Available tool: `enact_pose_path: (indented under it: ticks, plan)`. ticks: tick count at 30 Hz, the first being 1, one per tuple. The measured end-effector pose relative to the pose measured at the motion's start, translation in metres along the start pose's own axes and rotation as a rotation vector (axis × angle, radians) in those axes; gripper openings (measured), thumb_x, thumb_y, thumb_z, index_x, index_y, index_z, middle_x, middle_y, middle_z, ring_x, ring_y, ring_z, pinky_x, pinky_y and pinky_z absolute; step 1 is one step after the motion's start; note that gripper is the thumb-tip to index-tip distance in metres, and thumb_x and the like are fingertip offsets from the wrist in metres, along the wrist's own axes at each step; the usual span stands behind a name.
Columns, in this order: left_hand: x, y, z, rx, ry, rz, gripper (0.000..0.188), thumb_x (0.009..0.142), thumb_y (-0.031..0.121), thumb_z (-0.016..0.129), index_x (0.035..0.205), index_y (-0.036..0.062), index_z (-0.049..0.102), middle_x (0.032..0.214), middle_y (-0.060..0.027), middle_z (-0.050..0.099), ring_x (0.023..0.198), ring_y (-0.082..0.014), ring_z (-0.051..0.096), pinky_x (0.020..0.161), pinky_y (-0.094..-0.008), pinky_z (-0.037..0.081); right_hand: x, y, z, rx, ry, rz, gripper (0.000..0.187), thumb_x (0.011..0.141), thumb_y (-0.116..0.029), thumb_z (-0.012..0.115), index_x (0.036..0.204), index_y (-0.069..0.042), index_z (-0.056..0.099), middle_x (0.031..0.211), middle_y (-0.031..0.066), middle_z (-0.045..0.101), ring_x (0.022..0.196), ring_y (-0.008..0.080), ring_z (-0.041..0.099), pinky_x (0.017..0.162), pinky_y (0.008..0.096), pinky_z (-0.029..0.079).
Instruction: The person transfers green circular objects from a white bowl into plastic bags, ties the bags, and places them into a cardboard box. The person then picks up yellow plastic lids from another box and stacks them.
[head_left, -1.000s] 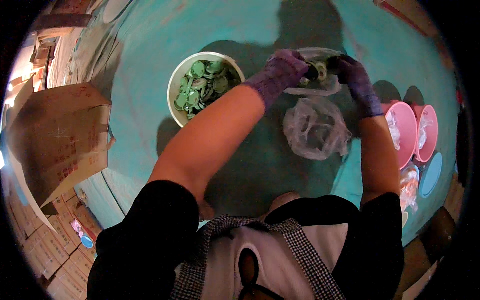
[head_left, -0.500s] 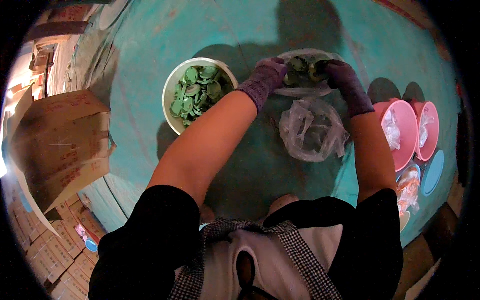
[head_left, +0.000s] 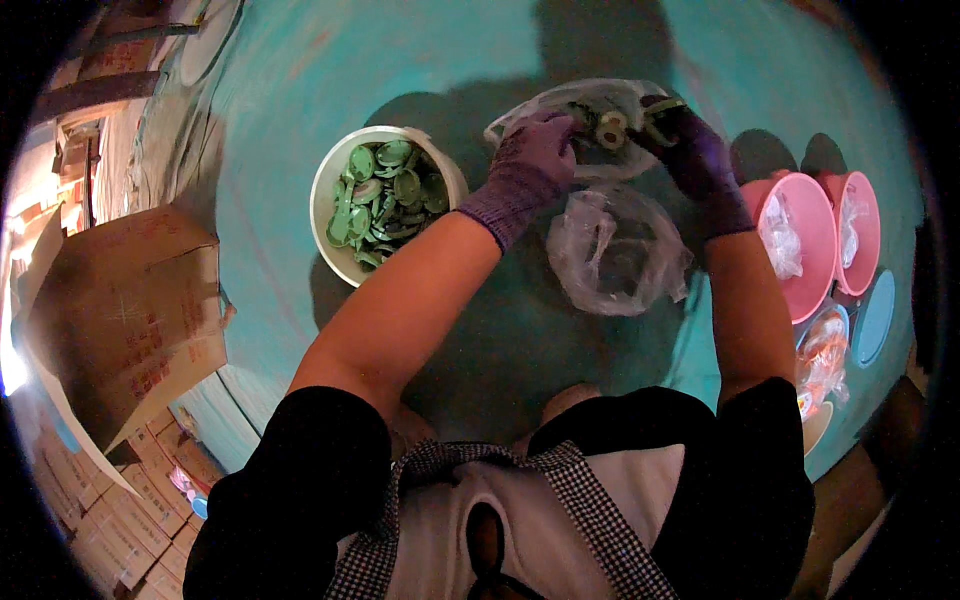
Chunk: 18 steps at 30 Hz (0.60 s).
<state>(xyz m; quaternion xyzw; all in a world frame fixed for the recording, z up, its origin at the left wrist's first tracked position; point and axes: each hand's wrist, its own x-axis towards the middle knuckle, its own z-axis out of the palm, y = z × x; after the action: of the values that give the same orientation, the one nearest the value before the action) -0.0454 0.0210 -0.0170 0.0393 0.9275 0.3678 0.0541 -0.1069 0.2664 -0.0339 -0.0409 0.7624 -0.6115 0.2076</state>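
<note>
Both my hands wear purple knit gloves, at a clear plastic bag (head_left: 565, 97) that lies open at the far middle with dark green round pieces and a pale ring-shaped piece (head_left: 611, 130) inside. My left hand (head_left: 533, 160) is closed at the near left side of the bag, its fingertips partly hidden. At the bag's right side my right hand (head_left: 692, 152) is closed on a flat green piece (head_left: 660, 107), its kind unclear. Left of my left hand stands a white bucket (head_left: 320, 190) full of green round, lid-like pieces (head_left: 375, 195). Another crumpled clear bag (head_left: 615, 255) lies nearer me.
Two pink buckets (head_left: 800, 245) with clear bags inside stand at the right. A blue lid (head_left: 874, 318) and a bag of orange things (head_left: 822, 360) lie near them. An open cardboard box (head_left: 130, 320) sits at the left. Green sheeting (head_left: 280, 300) covers the ground.
My right hand has lifted slightly out of the bag, now with a flat green piece showing in it. My left hand has shifted a little nearer me, and the bag's left edge spreads further left.
</note>
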Motion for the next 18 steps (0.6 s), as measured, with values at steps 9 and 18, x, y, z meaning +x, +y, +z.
enact_pose_path:
  ticks: [9, 18]
  plan:
    - [0.015, -0.036, 0.004, 0.168, -0.108, -0.047, 0.04, 0.078, 0.013, 0.059, 0.117, 0.0122, 0.063, 0.117, -0.0158, 0.06, 0.11, -0.0345, 0.057, 0.095, -0.0417, 0.046, -0.013, 0.028, 0.003, -0.102, -0.04, 0.015, 0.04, 0.088, -0.025, 0.066, 0.118, -0.001, 0.057, 0.114, 0.0114, 0.063, 0.105, 0.0255, 0.062, 0.091, 0.0349, 0.05]
    - [-0.001, -0.015, 0.002, 0.08, -0.066, -0.123, 0.039, 0.082, 0.014, 0.055, 0.121, 0.0091, 0.06, 0.118, -0.0168, 0.06, 0.101, -0.0327, 0.062, 0.091, -0.0412, 0.048, -0.001, 0.046, -0.011, -0.088, 0.083, -0.139, 0.039, 0.09, -0.026, 0.061, 0.119, 0.0, 0.058, 0.11, 0.0101, 0.063, 0.098, 0.0227, 0.062, 0.083, 0.0325, 0.051]
